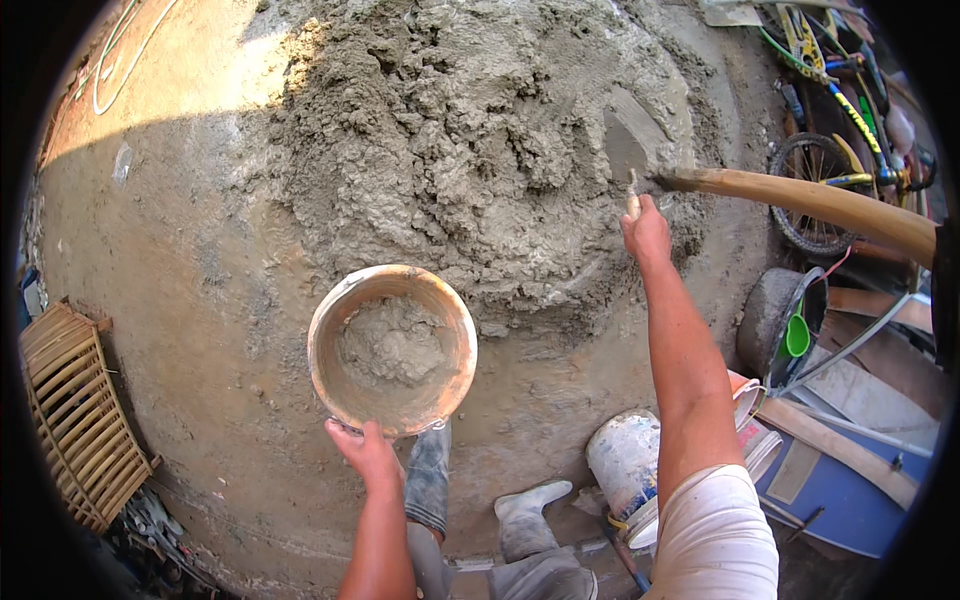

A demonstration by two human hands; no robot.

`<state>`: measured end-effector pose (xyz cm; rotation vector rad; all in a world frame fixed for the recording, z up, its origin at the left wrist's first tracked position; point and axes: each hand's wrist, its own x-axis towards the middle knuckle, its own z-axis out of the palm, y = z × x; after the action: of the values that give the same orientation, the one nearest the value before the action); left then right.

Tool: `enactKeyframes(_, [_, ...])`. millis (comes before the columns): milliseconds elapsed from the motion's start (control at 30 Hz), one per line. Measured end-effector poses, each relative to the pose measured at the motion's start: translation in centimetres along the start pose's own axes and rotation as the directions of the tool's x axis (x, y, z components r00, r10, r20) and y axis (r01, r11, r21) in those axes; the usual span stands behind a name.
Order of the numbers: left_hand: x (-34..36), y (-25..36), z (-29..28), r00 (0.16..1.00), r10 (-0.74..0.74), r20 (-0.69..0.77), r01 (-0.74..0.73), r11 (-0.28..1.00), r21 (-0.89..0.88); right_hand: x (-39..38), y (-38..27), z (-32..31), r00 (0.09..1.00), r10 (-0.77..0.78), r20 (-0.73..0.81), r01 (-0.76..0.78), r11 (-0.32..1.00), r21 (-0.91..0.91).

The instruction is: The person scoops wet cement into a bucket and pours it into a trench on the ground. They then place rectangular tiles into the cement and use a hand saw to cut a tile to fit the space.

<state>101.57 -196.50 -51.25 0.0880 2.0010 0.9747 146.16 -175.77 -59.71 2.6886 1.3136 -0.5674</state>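
Observation:
My left hand is closed on the near rim of a round bucket. A lump of wet grey mortar lies inside it, and the bucket's mouth faces up toward me. My right arm reaches forward, and my right hand is wrapped round the short pale handle of a trowel. Its flat grey blade rests at the right side of a large mortar heap. Just beyond that hand, a thick wooden tool handle comes in from the right; its far end meets the mortar.
A slatted bamboo rack stands at the left. On the right are a bicycle wheel, a dark tub with a green scoop, and boards. A paint-stained bucket stands near my white boot.

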Motion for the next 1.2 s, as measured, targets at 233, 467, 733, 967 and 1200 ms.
enactKeyframes(233, [0.9,-0.2,-1.3,0.998,0.058,0.015,-0.058,0.998,0.016,-3.5,-3.3,7.5,0.975,-0.17,0.143,0.119,0.943,0.31])
enactKeyframes(467, [1.1,0.0,-0.8,0.998,0.063,0.022,-0.064,0.997,0.049,-5.5,-7.5,7.8,0.868,-0.126,0.48,-0.239,0.742,0.627])
enactKeyframes(733, [0.6,0.1,-0.5,0.999,0.033,0.018,-0.033,0.999,0.026,-6.4,-10.6,7.1,0.828,-0.227,0.513,-0.27,0.64,0.719])
enactKeyframes(967, [0.3,-0.6,-0.8,0.998,0.056,0.024,-0.057,0.996,0.064,-8.1,-9.0,4.5,0.822,-0.316,0.473,-0.231,0.574,0.785])
enactKeyframes(1200, [0.4,-1.3,-0.7,0.993,0.115,0.01,-0.115,0.993,0.034,-18.9,-3.7,0.3,0.875,-0.451,0.177,0.326,0.818,0.473])
